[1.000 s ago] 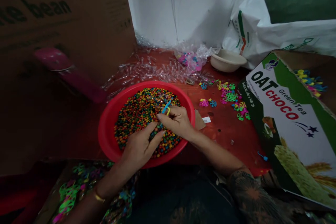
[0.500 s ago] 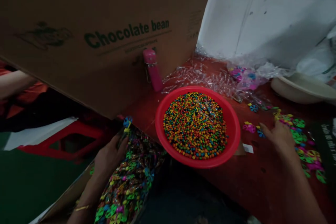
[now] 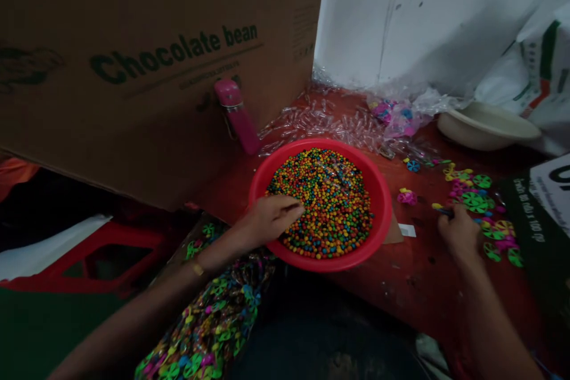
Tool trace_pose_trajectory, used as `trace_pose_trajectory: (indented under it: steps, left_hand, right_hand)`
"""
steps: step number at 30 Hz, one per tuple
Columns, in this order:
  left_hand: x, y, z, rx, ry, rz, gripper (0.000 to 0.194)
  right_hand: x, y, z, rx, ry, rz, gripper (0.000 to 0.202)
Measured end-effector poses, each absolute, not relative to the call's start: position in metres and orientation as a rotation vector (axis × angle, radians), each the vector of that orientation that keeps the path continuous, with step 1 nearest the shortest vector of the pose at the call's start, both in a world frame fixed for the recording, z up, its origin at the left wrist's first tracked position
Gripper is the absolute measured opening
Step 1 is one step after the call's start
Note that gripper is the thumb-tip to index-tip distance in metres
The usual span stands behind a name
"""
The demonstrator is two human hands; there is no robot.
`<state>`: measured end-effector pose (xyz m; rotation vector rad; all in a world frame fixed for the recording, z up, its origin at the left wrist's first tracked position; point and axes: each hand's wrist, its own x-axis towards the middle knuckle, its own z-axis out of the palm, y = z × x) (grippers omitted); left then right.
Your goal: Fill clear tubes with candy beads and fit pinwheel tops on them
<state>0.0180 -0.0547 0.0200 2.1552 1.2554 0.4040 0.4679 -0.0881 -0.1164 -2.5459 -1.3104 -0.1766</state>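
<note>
A red basin full of small coloured candy beans stands on the table. My left hand is over the basin's left side, fingers slightly bent with a gap beside the thumb, and nothing shows in it. Clear plastic wrappers lie on the beans. On the right, my right hand pinches a small toy wheel piece; its yellow end sticks out and the rest is mostly hidden. Beside that hand lies a pile of toy wheel pieces. A pink one lies alone nearer the basin.
Below my left arm, an open carton holds many filled wrappers with toy wheels. A large cardboard box rises behind, with a pink bottle before it. Clear tubes, a pale bowl and a dark carton are around.
My left hand has moved from the carton up to the basin, and the blue-and-yellow toy wheel is gone from it. My right hand has closed on a toy wheel piece. The view has shifted right.
</note>
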Motion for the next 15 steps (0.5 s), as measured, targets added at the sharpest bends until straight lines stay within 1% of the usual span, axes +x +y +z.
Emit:
trace_pose_trajectory:
  steps: [2,4,7,9,11,15]
  left_hand:
    - [0.049,-0.032,0.009,2.158,1.217,0.32,0.038]
    - [0.073,-0.012,-0.005,2.094,1.257,0.34,0.035]
    - [0.091,0.009,-0.019,1.908,1.315,0.362,0.03]
    - [0.095,0.013,-0.021,1.826,1.321,0.363,0.029]
    - [0.095,0.013,-0.021,1.776,1.308,0.365,0.031]
    - [0.099,0.011,-0.026,1.698,1.297,0.39,0.041]
  right_hand:
    - [0.46,-0.097,-0.119,-2.521,-1.361,-0.237,0.035]
    - [0.459,-0.106,-0.124,-2.469,-1.414,-0.292,0.036]
    - [0.465,-0.116,-0.128,-2.33,-1.469,-0.41,0.039]
    - [0.469,-0.118,-0.126,-2.241,-1.491,-0.467,0.037]
    - [0.467,-0.117,-0.121,-2.194,-1.518,-0.443,0.033]
    - [0.447,-0.109,-0.11,-2.111,-1.595,-0.379,0.025]
